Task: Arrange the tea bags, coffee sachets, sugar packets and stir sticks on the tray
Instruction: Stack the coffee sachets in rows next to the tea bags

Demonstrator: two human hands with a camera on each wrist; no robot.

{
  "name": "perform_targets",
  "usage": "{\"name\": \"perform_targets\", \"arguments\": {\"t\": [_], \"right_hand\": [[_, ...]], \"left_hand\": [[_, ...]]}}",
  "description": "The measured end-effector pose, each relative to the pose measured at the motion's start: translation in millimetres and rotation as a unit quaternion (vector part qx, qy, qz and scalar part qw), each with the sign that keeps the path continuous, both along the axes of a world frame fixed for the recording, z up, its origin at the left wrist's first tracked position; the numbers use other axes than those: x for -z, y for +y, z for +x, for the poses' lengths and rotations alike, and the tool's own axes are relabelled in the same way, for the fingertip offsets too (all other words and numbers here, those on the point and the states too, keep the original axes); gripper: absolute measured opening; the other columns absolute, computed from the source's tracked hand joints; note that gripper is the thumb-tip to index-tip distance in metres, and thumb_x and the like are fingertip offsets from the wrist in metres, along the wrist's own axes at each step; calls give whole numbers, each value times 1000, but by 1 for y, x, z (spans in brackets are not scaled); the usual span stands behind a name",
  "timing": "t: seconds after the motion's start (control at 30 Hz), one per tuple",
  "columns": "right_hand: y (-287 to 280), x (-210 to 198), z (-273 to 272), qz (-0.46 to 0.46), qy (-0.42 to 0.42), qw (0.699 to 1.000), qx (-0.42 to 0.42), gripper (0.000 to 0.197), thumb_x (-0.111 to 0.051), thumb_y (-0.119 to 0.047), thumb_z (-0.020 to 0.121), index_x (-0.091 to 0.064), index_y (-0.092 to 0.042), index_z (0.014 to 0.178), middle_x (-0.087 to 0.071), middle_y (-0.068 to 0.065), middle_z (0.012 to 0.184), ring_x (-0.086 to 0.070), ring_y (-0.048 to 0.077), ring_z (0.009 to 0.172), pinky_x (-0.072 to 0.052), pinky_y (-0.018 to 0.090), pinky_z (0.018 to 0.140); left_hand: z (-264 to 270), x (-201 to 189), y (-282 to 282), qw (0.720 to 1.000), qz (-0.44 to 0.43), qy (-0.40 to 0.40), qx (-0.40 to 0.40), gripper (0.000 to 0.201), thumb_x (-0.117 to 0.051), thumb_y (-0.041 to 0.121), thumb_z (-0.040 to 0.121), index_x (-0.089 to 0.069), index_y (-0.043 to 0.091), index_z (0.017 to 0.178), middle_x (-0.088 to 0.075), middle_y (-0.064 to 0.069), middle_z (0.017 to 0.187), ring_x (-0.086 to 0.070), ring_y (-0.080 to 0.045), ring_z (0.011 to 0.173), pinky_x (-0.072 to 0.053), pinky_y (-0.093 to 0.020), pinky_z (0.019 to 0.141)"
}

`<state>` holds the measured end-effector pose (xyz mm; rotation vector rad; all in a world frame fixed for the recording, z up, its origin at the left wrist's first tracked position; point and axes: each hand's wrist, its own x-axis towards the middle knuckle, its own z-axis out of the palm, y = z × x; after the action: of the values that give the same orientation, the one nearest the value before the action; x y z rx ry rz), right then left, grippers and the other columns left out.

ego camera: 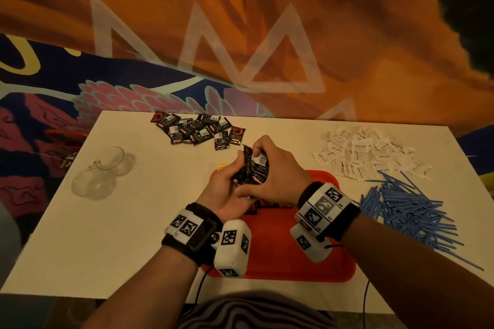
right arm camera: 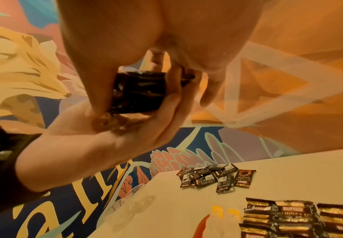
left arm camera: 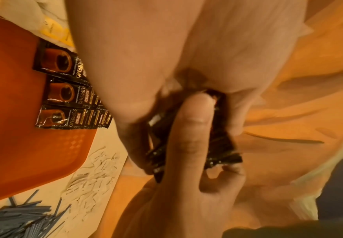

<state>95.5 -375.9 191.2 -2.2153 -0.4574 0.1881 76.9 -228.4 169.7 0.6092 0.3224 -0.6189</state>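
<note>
Both hands are meeting above the far edge of the red tray (ego camera: 280, 262), the left hand (ego camera: 227, 195) cupping a bundle of black coffee sachets (ego camera: 250, 168) with its grip curled round them, while the right hand (ego camera: 278, 176) is closing its grip over the top of the same bundle. More black sachets are lying in rows on the tray (left arm camera: 72, 95), and a loose pile of them (ego camera: 197, 128) is sitting at the far side of the white worktop (ego camera: 120, 222). White sugar packets (ego camera: 366, 152) and blue stir sticks (ego camera: 409, 211) are lying in heaps to the right of the tray, with clear glass cups (ego camera: 103, 171) standing well apart on the left.
</note>
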Motion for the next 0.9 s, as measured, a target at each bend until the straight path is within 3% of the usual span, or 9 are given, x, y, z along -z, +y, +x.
{"name": "perform_targets", "arguments": {"t": [0.13, 0.23, 0.27, 0.37, 0.47, 0.57, 0.7, 0.83, 0.9], "right_hand": [[0, 2, 8, -30, -4, 998, -62, 97, -84, -58, 57, -29, -48, 137, -56, -5, 121, -55, 12, 108, -46, 29, 94], [-1, 10, 13, -40, -47, 995, -72, 77, -76, -64, 60, -50, -38, 128, -55, -3, 120, -53, 13, 110, -46, 37, 98], [-1, 10, 14, -42, -42, 995, -76, 73, -76, -64, 59, -54, -36, 124, -53, -3, 124, -52, 13, 115, -45, 37, 100], [-2, 8, 18, -61, -34, 992, -104, 73, -83, -55, 60, -55, -35, 124, -50, -6, 130, -49, 10, 119, -42, 30, 102], [-3, 7, 19, -61, -57, 991, -102, 62, -80, -50, 65, -57, -33, 119, -58, -8, 112, -55, 11, 103, -48, 35, 93], [-3, 5, 19, -53, -50, 991, -112, 62, -82, -51, 63, -58, -30, 117, -57, -10, 116, -55, 9, 106, -48, 32, 94], [-5, -5, 20, -91, -5, 991, -94, 90, -80, -47, 66, -31, -42, 141, -61, -8, 120, -56, 12, 107, -49, 31, 89], [-4, -3, 19, -178, 0, 978, -106, 113, -81, -47, 65, -5, -45, 149, -53, -7, 99, -53, 18, 96, -46, 32, 76], [-5, 0, 21, -199, 16, 975, -97, 124, -82, -54, 59, 4, -47, 148, -56, 0, 115, -55, 23, 105, -48, 37, 83]], "left_hand": [[1, 11, 2, 1000, 29, -12, 2, 82, -75, 38, 79, -41, 10, 149, -60, -17, 124, -63, -31, 109, -59, -42, 81], [3, 12, 2, 999, -30, -11, 15, 88, -85, 40, 67, -50, 10, 141, -61, -19, 127, -64, -34, 113, -58, -47, 87], [4, 15, 2, 999, -38, -16, 17, 91, -91, 36, 63, -50, 10, 140, -62, -18, 124, -66, -34, 110, -59, -46, 85], [5, 22, 1, 999, -16, -37, 29, 101, -97, 28, 55, -45, 16, 141, -62, -19, 120, -69, -35, 101, -60, -46, 71], [6, 21, 2, 999, -15, -28, 43, 91, -98, 32, 53, -58, 10, 132, -64, -20, 122, -67, -38, 106, -59, -54, 80], [9, 20, 1, 999, -13, -42, 14, 81, -98, 23, 53, -60, 10, 123, -68, -18, 111, -70, -32, 99, -61, -43, 74], [10, 15, -2, 999, -25, -19, 33, 78, -99, 24, 50, -65, 7, 117, -68, -20, 107, -71, -34, 91, -61, -43, 69], [14, 8, -8, 998, -26, -10, 59, 55, -96, 14, 45, -72, 0, 92, -70, -18, 86, -72, -30, 74, -59, -34, 59], [15, 8, -12, 998, 2, -6, 64, 44, -85, 9, 50, -67, -1, 89, -68, -15, 78, -69, -27, 66, -56, -31, 54]]}}
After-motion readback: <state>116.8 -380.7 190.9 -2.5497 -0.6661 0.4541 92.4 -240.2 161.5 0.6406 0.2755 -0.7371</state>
